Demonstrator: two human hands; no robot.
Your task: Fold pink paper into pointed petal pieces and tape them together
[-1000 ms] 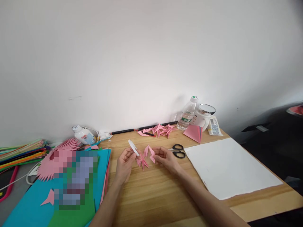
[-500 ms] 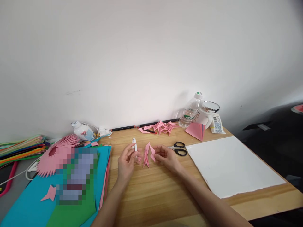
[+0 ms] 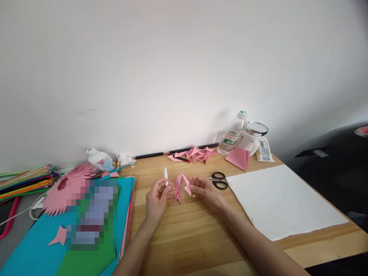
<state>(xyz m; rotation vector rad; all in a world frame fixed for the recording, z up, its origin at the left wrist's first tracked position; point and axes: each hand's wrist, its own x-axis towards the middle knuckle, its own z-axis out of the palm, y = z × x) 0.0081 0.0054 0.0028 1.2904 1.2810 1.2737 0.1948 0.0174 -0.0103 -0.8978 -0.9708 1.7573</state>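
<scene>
My left hand (image 3: 156,199) is closed in a pinch on a small white roll of tape (image 3: 166,177), held on edge above the wooden desk (image 3: 184,234). My right hand (image 3: 205,190) pinches a folded pink paper piece (image 3: 181,186) with pointed tips, lifted a little off the desk. The two hands are close together, the tape just left of the pink piece.
Black scissors (image 3: 217,180) lie right of my hands, beside a large white sheet (image 3: 281,201). Several pink folded pieces (image 3: 195,154), a water bottle (image 3: 232,135), a white mug (image 3: 253,138) and a pink folded square (image 3: 238,158) sit at the back. Coloured paper stack (image 3: 37,245), pink fan (image 3: 61,188) and glue bottle (image 3: 99,159) at left.
The white tape roll has turned from tilted to upright in my left hand. My hands have come closer together and the pink piece has lifted slightly.
</scene>
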